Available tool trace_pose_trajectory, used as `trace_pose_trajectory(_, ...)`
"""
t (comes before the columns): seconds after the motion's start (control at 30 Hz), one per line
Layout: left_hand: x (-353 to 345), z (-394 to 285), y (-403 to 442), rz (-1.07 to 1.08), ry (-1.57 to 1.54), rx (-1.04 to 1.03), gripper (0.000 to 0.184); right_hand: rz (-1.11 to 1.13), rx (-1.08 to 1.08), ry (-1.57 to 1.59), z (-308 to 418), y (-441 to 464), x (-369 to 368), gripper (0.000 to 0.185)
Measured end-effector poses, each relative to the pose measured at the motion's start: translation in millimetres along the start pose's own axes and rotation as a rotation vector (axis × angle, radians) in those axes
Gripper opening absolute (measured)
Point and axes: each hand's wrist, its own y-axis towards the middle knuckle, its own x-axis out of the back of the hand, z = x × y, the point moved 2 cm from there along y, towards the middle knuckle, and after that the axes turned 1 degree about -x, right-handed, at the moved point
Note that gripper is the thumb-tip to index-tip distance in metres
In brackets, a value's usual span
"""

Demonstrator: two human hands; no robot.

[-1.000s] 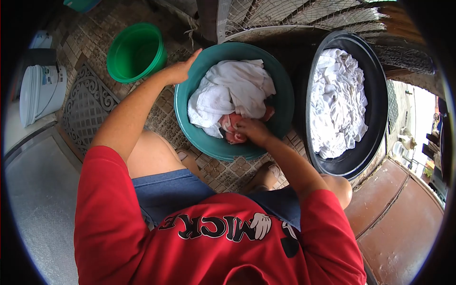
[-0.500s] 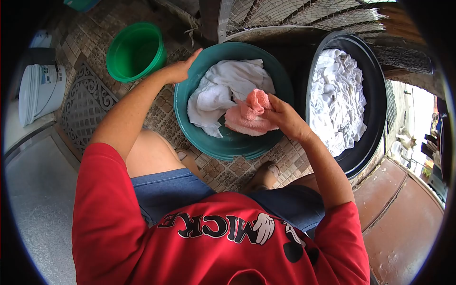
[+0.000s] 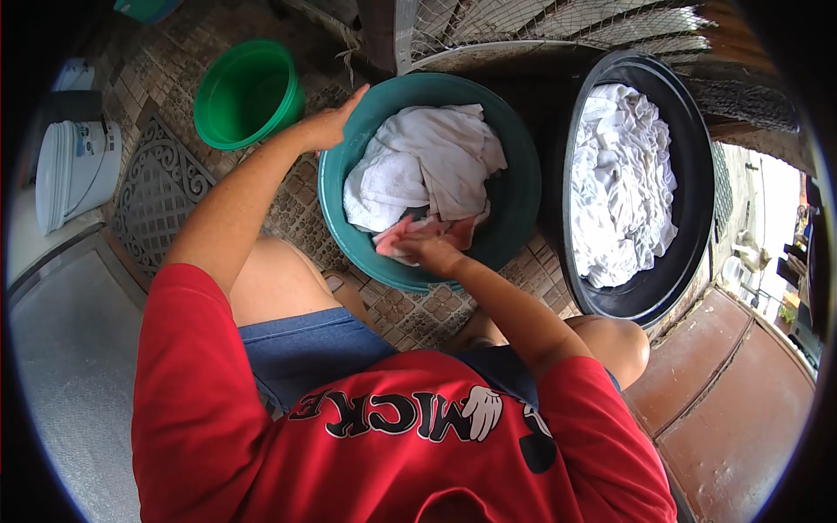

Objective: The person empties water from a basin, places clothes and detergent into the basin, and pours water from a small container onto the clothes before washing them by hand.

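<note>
My left hand (image 3: 328,129) rests against the upper left rim of a round teal basin (image 3: 516,205), its visible fingers stretched along the edge. Low in the same basin, my right hand (image 3: 433,256) is closed on a pink towel (image 3: 405,237), which lies crumpled near the wall closest to me. My right fingertips are partly hidden in its folds. Just beyond the pink towel, white cloths (image 3: 427,157) are heaped in the basin. A small dark patch shows between them and the pink towel.
A large black tub (image 3: 693,218) full of white laundry (image 3: 619,196) stands to the right. At the upper left is a green basin (image 3: 248,96). Farther left are a white bucket (image 3: 78,170) and a patterned mat (image 3: 157,187). Wire mesh (image 3: 558,22) borders the far side.
My right hand has moved left and toward me, bringing the pink towel down against the near side of the basin. The white cloth now spreads wider. My left hand stays at the rim.
</note>
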Motion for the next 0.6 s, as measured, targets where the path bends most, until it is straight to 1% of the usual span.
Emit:
trace_pose_trajectory(0.03,0,0,-1,-0.007,-0.031,-0.027,0.090,-0.009,-0.042,-0.082,9,-3,0,0.035)
trace_pose_trajectory(0.07,1,2,-2,-0.016,-0.061,-0.052,0.090,-0.012,-0.042,-0.085,6,-6,5,0.035)
trace_pose_trajectory(0.1,-2,13,6,-0.020,-0.060,-0.053,0.090,0.037,0.000,-0.262,0,-12,11,0.033)
trace_pose_trajectory(0.13,-8,26,16,-0.088,0.020,-0.153,0.090,0.085,0.046,-0.437,-6,-18,18,0.031)
trace_pose_trajectory(0.17,-10,33,21,-0.153,0.100,-0.252,0.090,0.084,0.050,-0.436,-11,-25,26,0.031)
trace_pose_trajectory(0.2,-10,31,18,-0.151,0.099,-0.251,0.090,0.046,0.061,-0.618,-17,-36,36,0.028)
trace_pose_trajectory(0.23,-9,29,17,-0.120,0.056,-0.207,0.090,0.007,0.071,-0.802,-22,-44,47,0.025)
trace_pose_trajectory(0.27,-7,25,15,-0.089,0.013,-0.163,0.090,0.007,0.070,-0.804,-28,-50,58,0.025)
trace_pose_trajectory(0.3,-3,15,8,-0.092,0.012,-0.165,0.090,-0.034,-0.006,-0.823,-35,-53,71,0.023)
trace_pose_trajectory(0.33,-1,6,1,-0.033,-0.060,-0.094,0.090,-0.077,-0.078,-0.843,-40,-51,80,0.021)
trace_pose_trajectory(0.37,2,2,-4,0.021,-0.130,-0.021,0.090,-0.083,-0.069,-0.850,-39,-46,85,0.021)
trace_pose_trajectory(0.43,1,7,0,0.007,-0.093,-0.020,0.090,0.053,-0.402,-0.518,-46,-28,95,0.027)
trace_pose_trajectory(0.47,1,7,0,0.017,-0.075,-0.012,0.091,0.045,-0.385,-0.522,-28,-18,103,0.027)
trace_pose_trajectory(0.53,0,9,0,0.026,-0.062,-0.007,0.092,0.107,-0.382,-0.704,36,1,123,0.028)
trace_pose_trajectory(0.57,-4,13,4,-0.004,-0.031,-0.027,0.090,0.121,-0.253,-0.725,55,13,126,0.025)
trace_pose_trajectory(0.6,-5,15,8,-0.036,0.002,-0.052,0.088,0.113,-0.251,-0.729,63,26,118,0.025)
